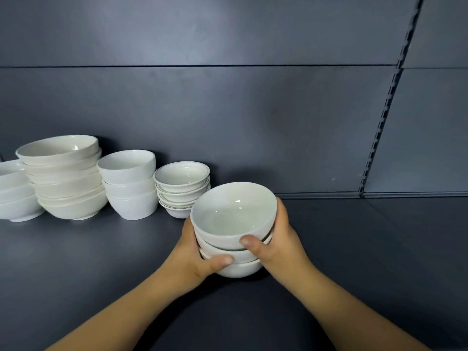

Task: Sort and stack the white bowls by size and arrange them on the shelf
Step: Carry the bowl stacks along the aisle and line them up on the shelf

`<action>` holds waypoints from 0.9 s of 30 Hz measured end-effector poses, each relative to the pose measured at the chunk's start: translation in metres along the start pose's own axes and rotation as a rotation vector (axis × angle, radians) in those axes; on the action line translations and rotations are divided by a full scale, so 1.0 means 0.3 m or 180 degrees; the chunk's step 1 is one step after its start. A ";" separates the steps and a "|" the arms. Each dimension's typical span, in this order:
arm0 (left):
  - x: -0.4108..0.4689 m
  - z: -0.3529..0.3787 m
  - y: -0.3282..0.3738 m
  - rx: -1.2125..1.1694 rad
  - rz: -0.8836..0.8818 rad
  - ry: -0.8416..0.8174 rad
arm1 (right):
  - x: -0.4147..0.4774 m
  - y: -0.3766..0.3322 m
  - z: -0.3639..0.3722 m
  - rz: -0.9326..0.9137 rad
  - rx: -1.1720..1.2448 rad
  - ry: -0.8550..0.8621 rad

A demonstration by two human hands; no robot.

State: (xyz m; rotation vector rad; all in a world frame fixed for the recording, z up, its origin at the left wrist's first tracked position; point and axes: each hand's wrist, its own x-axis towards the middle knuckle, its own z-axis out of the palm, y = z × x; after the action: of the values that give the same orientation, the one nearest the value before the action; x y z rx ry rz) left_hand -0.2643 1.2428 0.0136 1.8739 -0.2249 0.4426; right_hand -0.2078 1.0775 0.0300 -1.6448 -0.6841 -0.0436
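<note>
A stack of three white bowls (234, 216) sits near the middle of the dark shelf (101, 262). My left hand (195, 257) grips its left side, thumb across the lower bowls. My right hand (276, 236) grips the right side, thumb on the top bowl's wall. Behind and to the left stand other white stacks in a row: small rimmed bowls (182, 187), three deeper bowls (130, 184), several wide bowls (63, 176), and another stack (15, 191) cut off by the left edge.
The dark back panel (228, 110) rises behind the row of stacks. A slotted upright rail (387, 107) runs down at the right, with bare shelf surface (379, 249) in front of it.
</note>
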 end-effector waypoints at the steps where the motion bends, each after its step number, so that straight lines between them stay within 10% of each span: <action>1: 0.002 0.001 -0.005 0.0006 0.0026 0.0057 | -0.002 -0.004 -0.002 -0.0013 -0.0073 -0.0014; 27: 0.074 0.048 -0.012 -0.0178 -0.0383 0.0077 | 0.054 0.108 -0.064 0.0620 0.0466 -0.0427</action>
State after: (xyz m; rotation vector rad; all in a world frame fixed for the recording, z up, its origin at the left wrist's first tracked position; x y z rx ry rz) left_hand -0.2400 1.2318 0.0153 1.8152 -0.1067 0.3727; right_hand -0.1732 1.0656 0.0116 -1.5752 -0.6103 0.2536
